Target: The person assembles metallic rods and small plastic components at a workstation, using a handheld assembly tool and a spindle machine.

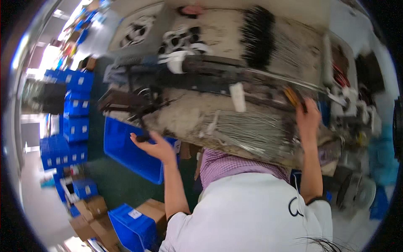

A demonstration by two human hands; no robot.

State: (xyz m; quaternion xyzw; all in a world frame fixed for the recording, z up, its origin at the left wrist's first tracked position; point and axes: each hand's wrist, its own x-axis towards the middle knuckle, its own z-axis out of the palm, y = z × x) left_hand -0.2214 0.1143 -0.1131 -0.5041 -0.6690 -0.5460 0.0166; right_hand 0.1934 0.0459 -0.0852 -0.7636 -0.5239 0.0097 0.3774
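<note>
Workbench (218, 33) (thin wire bundles (247, 130))

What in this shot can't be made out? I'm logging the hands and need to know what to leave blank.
Head view, all motion-blurred:
- What the right hand grips: fingers cover it, only a dark and orange blur shows.
- Whether the left hand holds the small dark thing at its fingertips.
- Single wires in the grey wire bundle.
- The workbench, bent by the fisheye rim.

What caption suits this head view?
Person's left hand and right hand reach over a cluttered workbench strewn with wire bundles.
</note>
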